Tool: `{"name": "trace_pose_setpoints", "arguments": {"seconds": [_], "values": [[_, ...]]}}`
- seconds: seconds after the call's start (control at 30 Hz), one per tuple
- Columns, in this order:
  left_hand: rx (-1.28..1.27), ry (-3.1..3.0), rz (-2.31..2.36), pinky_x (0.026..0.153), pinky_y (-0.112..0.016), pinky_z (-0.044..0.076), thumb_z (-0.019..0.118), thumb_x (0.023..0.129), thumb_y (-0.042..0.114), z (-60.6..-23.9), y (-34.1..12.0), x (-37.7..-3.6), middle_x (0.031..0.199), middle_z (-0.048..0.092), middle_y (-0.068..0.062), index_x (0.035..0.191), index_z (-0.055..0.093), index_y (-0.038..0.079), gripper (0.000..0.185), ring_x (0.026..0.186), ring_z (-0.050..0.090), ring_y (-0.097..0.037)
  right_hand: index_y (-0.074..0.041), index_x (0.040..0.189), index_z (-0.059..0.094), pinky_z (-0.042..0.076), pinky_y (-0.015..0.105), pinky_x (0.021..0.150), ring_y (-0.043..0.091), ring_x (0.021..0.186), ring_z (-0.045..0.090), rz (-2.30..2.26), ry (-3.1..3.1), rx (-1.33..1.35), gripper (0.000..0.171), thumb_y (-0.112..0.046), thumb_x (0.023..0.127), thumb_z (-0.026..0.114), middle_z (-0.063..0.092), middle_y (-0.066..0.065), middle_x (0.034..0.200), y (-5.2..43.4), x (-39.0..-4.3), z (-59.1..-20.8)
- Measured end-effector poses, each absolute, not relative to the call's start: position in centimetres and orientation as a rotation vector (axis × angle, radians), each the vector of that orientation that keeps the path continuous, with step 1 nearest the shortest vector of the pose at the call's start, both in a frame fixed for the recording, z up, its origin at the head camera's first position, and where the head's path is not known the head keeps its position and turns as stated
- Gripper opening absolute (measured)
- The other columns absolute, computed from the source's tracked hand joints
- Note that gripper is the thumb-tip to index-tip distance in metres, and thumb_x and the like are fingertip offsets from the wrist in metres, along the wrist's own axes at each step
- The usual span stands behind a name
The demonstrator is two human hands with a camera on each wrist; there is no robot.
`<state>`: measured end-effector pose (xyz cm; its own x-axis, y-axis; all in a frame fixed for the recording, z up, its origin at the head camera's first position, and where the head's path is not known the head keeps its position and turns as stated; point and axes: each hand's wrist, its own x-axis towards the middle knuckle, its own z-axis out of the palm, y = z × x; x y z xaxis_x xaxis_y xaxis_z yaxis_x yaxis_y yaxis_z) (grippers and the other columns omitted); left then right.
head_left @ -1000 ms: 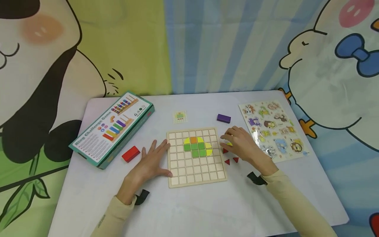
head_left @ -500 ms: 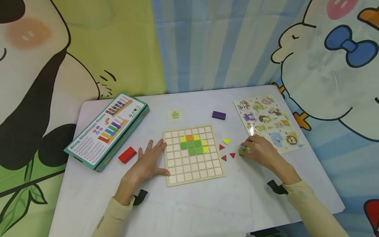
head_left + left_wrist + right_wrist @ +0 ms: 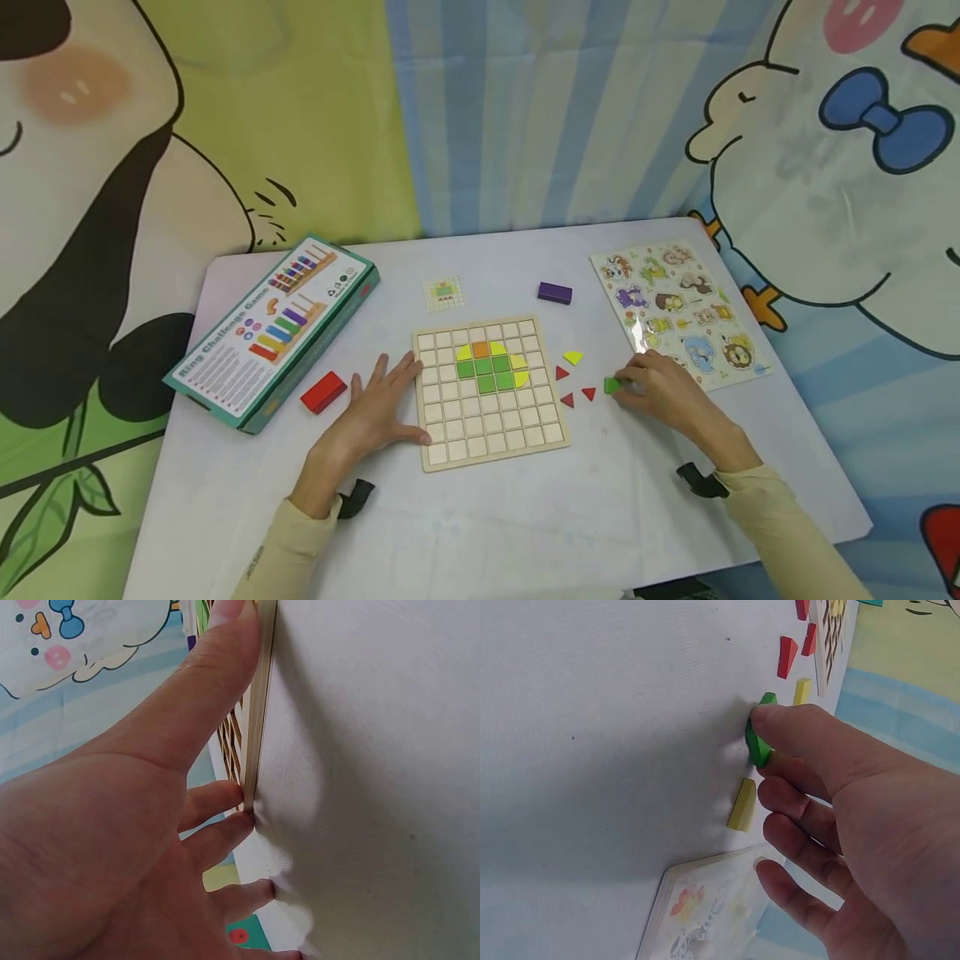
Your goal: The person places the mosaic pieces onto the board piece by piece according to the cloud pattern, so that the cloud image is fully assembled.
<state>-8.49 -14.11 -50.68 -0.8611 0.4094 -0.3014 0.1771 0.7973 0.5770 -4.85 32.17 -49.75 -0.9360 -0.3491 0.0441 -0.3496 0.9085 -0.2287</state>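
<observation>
With spread fingers, my left hand (image 3: 372,410) touches the left edge of a square wooden grid board (image 3: 495,461). In the left wrist view the thumb (image 3: 217,660) lies over the board's edge. Green tiles (image 3: 487,383), an orange tile (image 3: 480,350) and several yellow tiles (image 3: 521,379) fill some upper cells. Right of the board, my right hand (image 3: 667,395) pinches a green piece (image 3: 763,735) between thumb and index finger, at the table surface. Beneath the other fingers lies a yellow piece (image 3: 742,806), hidden in the head view.
Red triangles (image 3: 588,393) and a yellow piece (image 3: 573,357) lie between board and right hand. A purple block (image 3: 555,292), a small pattern card (image 3: 444,293) and an animal sheet (image 3: 633,275) lie behind. At left are a red block (image 3: 323,392) and a game box (image 3: 273,333).
My right hand has moved rightward from beside the board to the green piece, uncovering a yellow piece and red triangles. The left hand stays on the board's edge. The head view has shifted slightly.
</observation>
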Motion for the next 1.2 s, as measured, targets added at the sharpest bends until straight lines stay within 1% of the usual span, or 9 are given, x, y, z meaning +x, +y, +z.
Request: {"name": "trace_pose_setpoints", "arguments": {"seconds": [0.17,0.3,0.5,0.63,0.73,0.9,1.1,1.2], "values": [[0.429,2.56,0.766,0.113,-0.08,-0.008,0.095,0.063,0.041,-50.8,-14.2,-8.2,0.172,0.015,-0.008,0.161,0.029,0.018,0.121,0.157,-0.002,-0.044,-0.007,0.094,0.08,0.052,0.035,0.07,0.018,0.082,0.059,0.33,-2.997,0.616,0.028,-0.023,0.074,0.092,0.071,0.003,0.089,31.9,-5.3,-49.8],[0.423,2.56,0.759,0.113,-0.079,-0.007,0.096,0.063,0.041,-51.0,-14.0,-8.0,0.172,0.015,-0.007,0.161,0.029,0.019,0.121,0.157,-0.002,-0.044,-0.008,0.095,0.08,0.055,0.038,0.074,0.021,0.085,0.062,0.341,-2.912,0.68,0.029,-0.022,0.073,0.092,0.071,0.005,0.091,30.5,-6.5,-48.5],[0.46,2.564,0.765,0.113,-0.08,-0.006,0.095,0.063,0.042,-51.1,-13.6,-8.0,0.171,0.016,-0.007,0.161,0.03,0.017,0.121,0.157,-0.001,-0.044,-0.006,0.094,0.079,0.053,0.037,0.071,0.021,0.084,0.06,0.343,-2.759,0.875,0.027,-0.024,0.076,0.089,0.07,0.005,0.089,25.9,-8.9,-46.0],[0.476,2.568,0.749,0.112,-0.081,-0.006,0.095,0.063,0.043,-51.1,-13.6,-8.1,0.171,0.016,-0.007,0.161,0.029,0.017,0.121,0.157,-0.001,-0.045,-0.007,0.098,0.079,0.053,0.037,0.079,0.022,0.087,0.06,0.336,-2.726,0.987,0.028,-0.027,0.08,0.086,0.071,0.004,0.091,21.7,-10.0,-45.6],[0.487,2.568,0.746,0.113,-0.081,-0.005,0.095,0.063,0.043,-50.9,-13.6,-8.2,0.171,0.016,-0.006,0.161,0.029,0.017,0.121,0.157,-0.001,-0.044,-0.008,0.097,0.079,0.053,0.037,0.08,0.022,0.088,0.062,0.313,-2.674,1.077,0.026,-0.029,0.082,0.085,0.07,0.003,0.091,18.7,-10.4,-45.9],[0.498,2.557,0.75,0.113,-0.08,-0.005,0.096,0.062,0.043,-50.7,-13.6,-8.3,0.171,0.016,-0.005,0.161,0.03,0.016,0.121,0.157,-0.001,-0.044,-0.011,0.096,0.078,0.053,0.034,0.076,0.019,0.088,0.062,0.248,-2.621,1.195,0.023,-0.032,0.086,0.082,0.069,0.0,0.092,15.2,-10.1,-47.5],[0.498,2.576,0.729,0.113,-0.08,-0.003,0.095,0.062,0.044,-50.6,-14.1,-8.3,0.171,0.016,-0.005,0.161,0.03,0.016,0.122,0.157,-0.001,-0.044,-0.013,0.094,0.077,0.051,0.033,0.073,0.019,0.086,0.061,0.186,-2.601,1.232,0.026,-0.037,0.085,0.081,0.068,0.0,0.091,13.2,-10.0,-48.8],[0.489,2.586,0.728,0.114,-0.08,-0.002,0.095,0.062,0.045,-50.6,-14.4,-8.3,0.172,0.016,-0.005,0.161,0.03,0.016,0.122,0.157,-0.001,-0.044,-0.013,0.093,0.077,0.052,0.034,0.074,0.02,0.086,0.061,0.171,-2.58,1.239,0.027,-0.038,0.084,0.082,0.068,0.0,0.09,12.7,-10.1,-49.2]]}}
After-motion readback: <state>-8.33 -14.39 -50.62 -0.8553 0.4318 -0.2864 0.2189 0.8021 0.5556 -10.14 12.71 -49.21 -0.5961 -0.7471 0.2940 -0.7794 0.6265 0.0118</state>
